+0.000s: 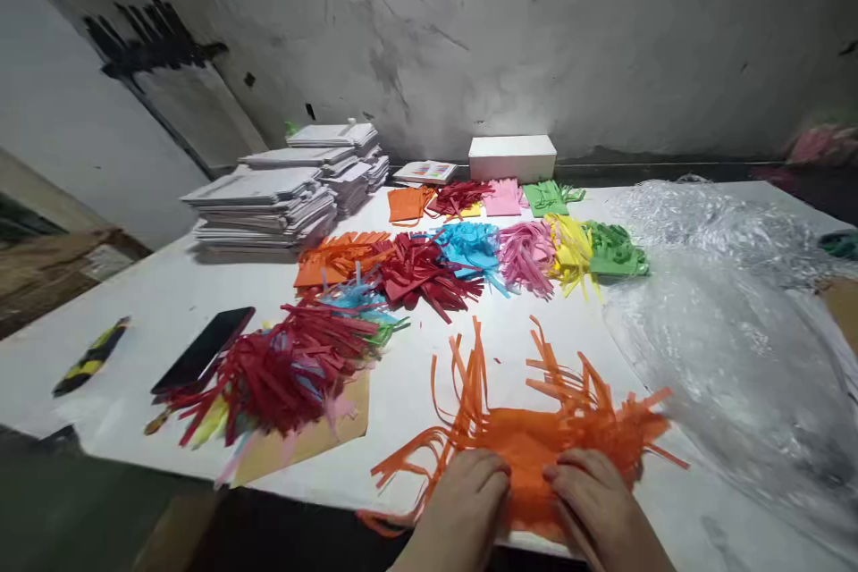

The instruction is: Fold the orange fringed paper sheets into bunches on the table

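Both hands rest on a bundle of orange fringed paper (536,442) lying at the near edge of the white table (167,295). The left hand (466,500) lies flat on the bundle's near-left part, fingers extended and together, pressing down without closing around anything. The right hand (596,500) lies on the near-right part in the same manner, fingers pointing toward the left hand; the fingertips of the two hands are just beside each other. Cut strips fan out from the bundle to the left, right and far side.

Left of the bundle, a mixed heap of mostly red strips (281,371) rests on a brown card sheet (315,438). A black phone (205,349) lies just beside this heap, and a yellow-black utility knife (90,357) lies near the left edge. Sorted piles of orange, red, blue, pink, yellow and green fringed paper (469,255) run across the middle. Stacks of white packets (268,201) occupy the far-left area, a white box (513,156) stands at the far edge, and clear plastic film (724,304) covers the right side.
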A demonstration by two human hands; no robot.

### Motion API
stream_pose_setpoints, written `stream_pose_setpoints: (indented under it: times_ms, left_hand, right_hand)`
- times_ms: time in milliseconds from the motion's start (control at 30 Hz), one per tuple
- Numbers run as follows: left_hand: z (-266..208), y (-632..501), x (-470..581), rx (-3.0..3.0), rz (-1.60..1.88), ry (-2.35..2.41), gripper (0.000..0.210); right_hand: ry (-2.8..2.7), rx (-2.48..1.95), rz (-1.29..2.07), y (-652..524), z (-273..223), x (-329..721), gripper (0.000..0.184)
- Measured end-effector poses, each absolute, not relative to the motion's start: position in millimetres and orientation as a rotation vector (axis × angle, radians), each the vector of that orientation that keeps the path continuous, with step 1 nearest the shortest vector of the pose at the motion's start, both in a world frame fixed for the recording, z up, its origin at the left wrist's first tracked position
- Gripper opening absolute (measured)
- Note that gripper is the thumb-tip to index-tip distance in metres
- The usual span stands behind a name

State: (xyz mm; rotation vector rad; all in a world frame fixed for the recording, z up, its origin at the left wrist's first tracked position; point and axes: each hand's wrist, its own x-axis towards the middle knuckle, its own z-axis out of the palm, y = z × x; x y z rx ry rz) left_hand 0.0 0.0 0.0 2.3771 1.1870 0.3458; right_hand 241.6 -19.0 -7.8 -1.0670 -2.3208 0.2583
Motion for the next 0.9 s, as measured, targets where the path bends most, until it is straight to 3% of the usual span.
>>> stream_pose_setpoints:
  times_ms: [67, 200, 500, 700, 900]
  left_hand:
    - [13.8, 11.0, 9.3, 2.321, 0.156, 1.352, 0.020]
    - [33.5, 36.5, 26.7, 2.262, -0.081, 1.557, 0.020]
    - [36.7, 68.0, 36.6, 2.276, -0.095, 1.629, 0.022]
    - [32.4, 73.3, 35.7, 2.307, -0.070, 1.607, 0.019]
    - [45.1, 63.2, 30.5, 2.479, 0.168, 1.515, 0.012]
  right_hand:
    - [-2.125, -1.284, 0.213, -15.3, -11.7, 231.7, 0.013]
    - [-1.941, -1.558, 0.017, -3.8, -15.7, 217.4, 0.031]
    - [-1.897, -1.742, -0.241, 20.4, -3.0, 212.7, 0.022]
    - [-2.094, -1.192, -0.143, 9.5, 4.9, 205.6, 0.022]
    - [-2.117, -1.153, -0.101, 8.2, -11.4, 200.4, 0.030]
